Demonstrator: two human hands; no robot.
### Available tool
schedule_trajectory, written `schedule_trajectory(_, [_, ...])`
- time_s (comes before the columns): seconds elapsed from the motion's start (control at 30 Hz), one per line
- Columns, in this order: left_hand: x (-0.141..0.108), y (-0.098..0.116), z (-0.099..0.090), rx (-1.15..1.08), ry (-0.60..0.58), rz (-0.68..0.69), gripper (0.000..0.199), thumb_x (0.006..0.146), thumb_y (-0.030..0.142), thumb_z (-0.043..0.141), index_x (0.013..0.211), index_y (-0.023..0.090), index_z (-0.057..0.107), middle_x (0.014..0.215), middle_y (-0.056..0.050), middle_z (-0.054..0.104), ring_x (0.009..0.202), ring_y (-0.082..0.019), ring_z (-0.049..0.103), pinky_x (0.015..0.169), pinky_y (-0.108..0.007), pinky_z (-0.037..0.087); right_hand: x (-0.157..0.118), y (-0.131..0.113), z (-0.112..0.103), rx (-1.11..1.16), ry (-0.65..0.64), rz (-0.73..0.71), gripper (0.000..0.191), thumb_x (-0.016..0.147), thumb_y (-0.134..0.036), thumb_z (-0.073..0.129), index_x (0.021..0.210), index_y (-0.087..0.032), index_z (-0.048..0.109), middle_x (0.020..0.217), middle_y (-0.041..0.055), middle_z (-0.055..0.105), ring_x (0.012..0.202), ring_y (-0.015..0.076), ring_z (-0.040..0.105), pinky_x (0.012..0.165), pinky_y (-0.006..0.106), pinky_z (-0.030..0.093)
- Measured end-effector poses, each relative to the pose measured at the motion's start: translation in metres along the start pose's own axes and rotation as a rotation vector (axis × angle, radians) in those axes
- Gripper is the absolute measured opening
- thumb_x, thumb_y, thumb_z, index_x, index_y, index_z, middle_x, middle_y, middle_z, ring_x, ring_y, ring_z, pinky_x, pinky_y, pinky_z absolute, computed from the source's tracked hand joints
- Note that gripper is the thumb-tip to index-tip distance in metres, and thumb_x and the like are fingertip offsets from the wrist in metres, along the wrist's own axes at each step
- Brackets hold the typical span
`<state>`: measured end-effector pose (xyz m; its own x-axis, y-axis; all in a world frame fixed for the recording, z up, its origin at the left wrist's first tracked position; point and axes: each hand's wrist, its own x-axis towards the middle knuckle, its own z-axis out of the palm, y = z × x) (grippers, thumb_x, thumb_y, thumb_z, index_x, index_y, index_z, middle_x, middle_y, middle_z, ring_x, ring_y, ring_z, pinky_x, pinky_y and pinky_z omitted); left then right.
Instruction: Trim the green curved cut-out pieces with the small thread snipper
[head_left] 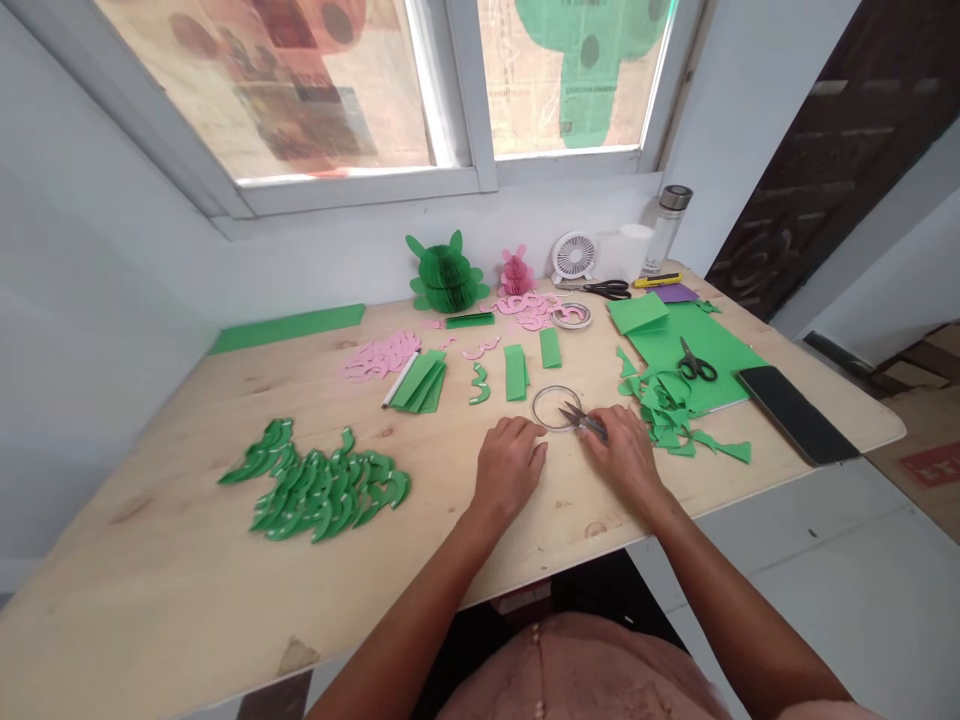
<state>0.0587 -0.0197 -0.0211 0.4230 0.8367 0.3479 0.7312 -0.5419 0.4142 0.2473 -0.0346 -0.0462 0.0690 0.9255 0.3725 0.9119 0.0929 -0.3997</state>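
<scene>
My right hand (622,450) is closed around a small pair of scissors (577,415), whose parted blades point left over a thin tape roll (535,400). The roll lies flat on the wooden table. Beside its near left edge is my left hand (510,465), fingers curled with the tips at or very near the roll. What they pinch, if anything, is too small to make out. Behind the roll lie a folded green paper strip (516,373), a smaller green paper piece (550,348) and a wavy green cutout (478,384).
Green curved cutouts (322,490) are heaped at left. Green scraps (667,400), black-handled scissors (696,362) and a phone (795,412) lie right. Pink cutouts (379,357), a green honeycomb paper figure (448,280), a white fan (574,257) and a glass bottle (666,235) are farther back.
</scene>
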Motion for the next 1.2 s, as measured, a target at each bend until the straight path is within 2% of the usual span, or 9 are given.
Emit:
schedule_trajectory(0.17, [0.027,0.007,0.012,0.085,-0.100,0.106,0.014,0.081,0.016,0.054,0.090,0.020,0.063,0.093,-0.006,0.065,0.091,-0.023,0.054,0.076,-0.036,0.040,0.001,0.002,-0.004,0.373,0.219,0.123,0.022,0.082,-0.034,0.052,0.096,-0.017,0.057,0.092,0.0094,0.059,0.082,0.0205,0.056,0.073,0.033,0.045])
schedule_trajectory(0.3, [0.036,0.006,0.022,0.213,-0.149,0.131,0.014,0.082,0.014,0.051,0.083,0.019,0.063,0.087,-0.008,0.063,0.090,-0.025,0.053,0.075,-0.038,0.038,0.003,0.000,-0.002,0.660,0.176,0.263,0.024,0.080,-0.036,0.055,0.096,-0.018,0.057,0.090,0.0074,0.062,0.074,0.0177,0.057,0.066,0.030,0.046])
schedule_trajectory(0.4, [0.037,0.004,0.025,0.224,-0.150,0.130,0.015,0.082,0.012,0.049,0.077,0.018,0.062,0.086,-0.009,0.062,0.088,-0.024,0.053,0.074,-0.038,0.038,0.006,-0.002,0.001,0.902,0.149,0.335,0.026,0.078,-0.036,0.058,0.096,-0.018,0.056,0.088,0.0065,0.064,0.077,0.0171,0.059,0.068,0.030,0.046])
schedule_trajectory(0.53, [0.037,0.000,0.023,-0.005,-0.089,0.041,0.013,0.083,0.014,0.048,0.076,0.019,0.058,0.083,-0.006,0.062,0.083,-0.021,0.055,0.073,-0.034,0.040,0.008,-0.005,-0.004,1.102,0.128,0.406,0.029,0.077,-0.035,0.059,0.101,-0.019,0.057,0.084,0.0026,0.061,0.067,0.0126,0.054,0.059,0.025,0.044])
schedule_trajectory(0.67, [0.036,-0.007,0.021,-0.424,-0.008,-0.076,0.009,0.085,0.019,0.045,0.082,0.020,0.054,0.080,-0.002,0.062,0.076,-0.015,0.057,0.069,-0.027,0.043,0.013,-0.010,-0.015,1.238,0.043,0.448,0.030,0.079,-0.034,0.056,0.105,-0.020,0.058,0.080,-0.0005,0.055,0.048,0.0062,0.038,0.042,0.021,0.029])
schedule_trajectory(0.77, [0.035,-0.012,0.022,-0.681,0.008,-0.163,0.009,0.085,0.026,0.045,0.082,0.020,0.052,0.075,0.000,0.060,0.069,-0.013,0.056,0.065,-0.024,0.043,0.020,-0.014,-0.017,1.269,-0.012,0.435,0.030,0.080,-0.037,0.054,0.102,-0.018,0.060,0.072,-0.0016,0.052,0.042,0.0046,0.029,0.038,0.021,0.020])
schedule_trajectory(0.87, [0.035,-0.015,0.022,-0.809,0.021,-0.228,0.012,0.085,0.029,0.047,0.083,0.019,0.052,0.074,0.000,0.059,0.071,-0.013,0.056,0.066,-0.024,0.043,0.025,-0.018,-0.011,1.183,-0.050,0.408,0.031,0.080,-0.041,0.054,0.097,-0.016,0.061,0.064,-0.0030,0.048,0.041,0.0047,0.028,0.037,0.021,0.020])
schedule_trajectory(1.1, [0.037,-0.016,0.014,-0.881,0.046,-0.266,0.014,0.083,0.031,0.050,0.080,0.017,0.055,0.073,-0.001,0.059,0.072,-0.014,0.056,0.068,-0.025,0.043,0.024,-0.015,-0.004,0.869,-0.047,0.333,0.030,0.077,-0.038,0.057,0.096,-0.016,0.063,0.070,0.0017,0.059,0.061,0.0140,0.053,0.051,0.023,0.041])
schedule_trajectory(1.2, [0.037,-0.016,0.013,-0.886,0.054,-0.263,0.014,0.082,0.031,0.051,0.079,0.017,0.056,0.072,-0.001,0.060,0.072,-0.014,0.056,0.068,-0.025,0.044,0.024,-0.013,-0.003,0.826,-0.091,0.315,0.031,0.077,-0.039,0.057,0.096,-0.016,0.064,0.076,0.0040,0.064,0.068,0.0167,0.058,0.057,0.025,0.045])
